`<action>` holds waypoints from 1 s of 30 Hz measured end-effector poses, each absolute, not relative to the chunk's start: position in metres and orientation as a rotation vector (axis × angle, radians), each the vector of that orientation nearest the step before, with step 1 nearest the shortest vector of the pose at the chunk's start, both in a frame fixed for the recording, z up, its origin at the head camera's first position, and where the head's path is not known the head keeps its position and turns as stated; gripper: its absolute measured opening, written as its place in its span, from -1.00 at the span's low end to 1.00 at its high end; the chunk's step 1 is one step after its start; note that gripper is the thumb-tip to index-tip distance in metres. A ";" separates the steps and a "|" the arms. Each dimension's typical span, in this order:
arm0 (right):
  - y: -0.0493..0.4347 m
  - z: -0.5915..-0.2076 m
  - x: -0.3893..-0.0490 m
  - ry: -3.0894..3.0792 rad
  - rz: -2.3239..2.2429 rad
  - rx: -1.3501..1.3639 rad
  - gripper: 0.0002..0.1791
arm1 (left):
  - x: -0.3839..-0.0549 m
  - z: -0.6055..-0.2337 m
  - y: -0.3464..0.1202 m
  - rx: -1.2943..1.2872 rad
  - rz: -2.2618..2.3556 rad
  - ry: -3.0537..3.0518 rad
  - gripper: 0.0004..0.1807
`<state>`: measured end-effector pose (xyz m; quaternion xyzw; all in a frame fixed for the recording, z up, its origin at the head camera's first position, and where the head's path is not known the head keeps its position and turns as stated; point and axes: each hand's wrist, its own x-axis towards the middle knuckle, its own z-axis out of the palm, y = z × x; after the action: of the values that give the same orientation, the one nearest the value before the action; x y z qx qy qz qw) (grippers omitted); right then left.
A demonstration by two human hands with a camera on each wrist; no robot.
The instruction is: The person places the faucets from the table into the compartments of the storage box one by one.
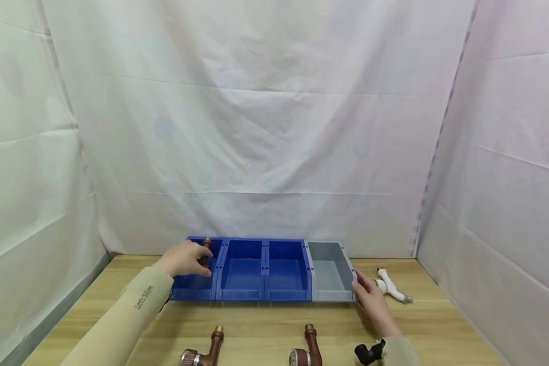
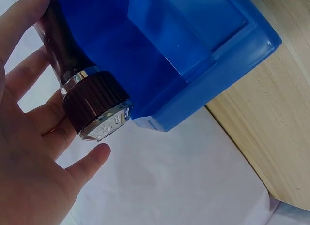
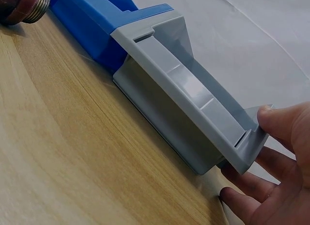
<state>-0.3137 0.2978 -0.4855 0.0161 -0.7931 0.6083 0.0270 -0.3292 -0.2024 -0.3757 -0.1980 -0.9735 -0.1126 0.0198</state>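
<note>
My left hand (image 1: 185, 258) is over the leftmost blue bin (image 1: 194, 294) and pinches a brown tap (image 2: 97, 97) by its stem between thumb and fingers. The tap's ribbed, silver-faced knob points toward the palm side in the left wrist view; in the head view the hand hides most of it. At the right end of the row, my right hand (image 1: 372, 302) grips the side of the grey bin (image 3: 164, 84). Its thumb lies on the rim and the other fingers are below. Two more blue bins (image 1: 241, 295) stand between the hands.
Two brown taps, one left (image 1: 215, 343) and one right (image 1: 313, 345), lie on the wooden table (image 1: 256, 325) in front of the bins. A black fitting (image 1: 369, 353) lies by the right sleeve. Beyond the right hand is a white tap (image 1: 390, 285). White cloth (image 1: 274, 152) hangs behind.
</note>
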 end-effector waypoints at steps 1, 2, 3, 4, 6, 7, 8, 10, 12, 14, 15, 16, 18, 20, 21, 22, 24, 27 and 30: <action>0.298 -0.485 -0.314 -2.448 1.876 0.059 -0.36 | -0.329 -0.375 -0.202 -0.623 -0.344 -3.021 -0.46; 0.299 -0.485 -0.314 -2.448 1.875 0.056 -0.36 | -0.329 -0.375 -0.201 -0.627 -0.341 -3.021 -0.46; 0.299 -0.484 -0.314 -2.446 1.876 0.061 -0.35 | -0.330 -0.375 -0.201 -0.628 -0.337 -3.022 -0.46; 0.299 -0.484 -0.314 -2.444 1.876 0.063 -0.35 | -0.330 -0.374 -0.200 -0.631 -0.333 -3.022 -0.46; 0.299 -0.484 -0.314 -2.441 1.880 0.066 -0.35 | -0.330 -0.374 -0.200 -0.631 -0.334 -3.021 -0.45; 0.299 -0.484 -0.314 -2.440 1.883 0.067 -0.35 | -0.331 -0.374 -0.200 -0.631 -0.337 -3.021 -0.45; 0.299 -0.484 -0.314 -2.441 1.889 0.057 -0.36 | -0.331 -0.375 -0.200 -0.632 -0.333 -3.020 -0.45; 0.299 -0.484 -0.314 -2.442 1.894 0.051 -0.36 | -0.331 -0.375 -0.201 -0.621 -0.325 -3.026 -0.45; 0.299 -0.484 -0.313 -2.441 1.901 0.045 -0.36 | -0.331 -0.376 -0.202 -0.610 -0.311 -3.032 -0.44; 0.299 -0.485 -0.314 -2.439 1.909 0.045 -0.36 | -0.331 -0.377 -0.203 -0.597 -0.303 -3.035 -0.44; 0.299 -0.485 -0.314 -2.439 1.912 0.048 -0.35 | -0.331 -0.377 -0.203 -0.590 -0.307 -3.037 -0.45; 0.299 -0.485 -0.314 -2.436 1.918 0.045 -0.35 | -0.331 -0.377 -0.203 -0.592 -0.312 -3.035 -0.45; 0.299 -0.485 -0.314 -2.432 1.922 0.045 -0.35 | -0.332 -0.377 -0.203 -0.599 -0.317 -3.029 -0.45; 0.299 -0.486 -0.315 -2.433 1.921 0.045 -0.36 | -0.331 -0.377 -0.202 -0.602 -0.318 -3.028 -0.46; 0.299 -0.486 -0.314 -2.435 1.921 0.044 -0.36 | -0.331 -0.377 -0.202 -0.604 -0.314 -3.029 -0.46; 0.298 -0.486 -0.314 -2.433 1.921 0.041 -0.37 | -0.332 -0.378 -0.202 -0.605 -0.311 -3.030 -0.46; 0.298 -0.486 -0.314 -2.438 1.921 0.043 -0.37 | -0.331 -0.378 -0.202 -0.601 -0.305 -3.031 -0.47; 0.298 -0.485 -0.312 -2.445 1.919 0.040 -0.37 | -0.331 -0.379 -0.201 -0.607 -0.301 -3.032 -0.46; 0.297 -0.485 -0.312 -2.447 1.923 0.040 -0.38 | -0.329 -0.379 -0.201 -0.604 -0.302 -3.038 -0.46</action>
<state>-0.3120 0.2972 -0.4846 0.0127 -0.7862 0.6177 0.0144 -0.3295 -0.2005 -0.3790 -0.1940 -0.9761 -0.0970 0.0148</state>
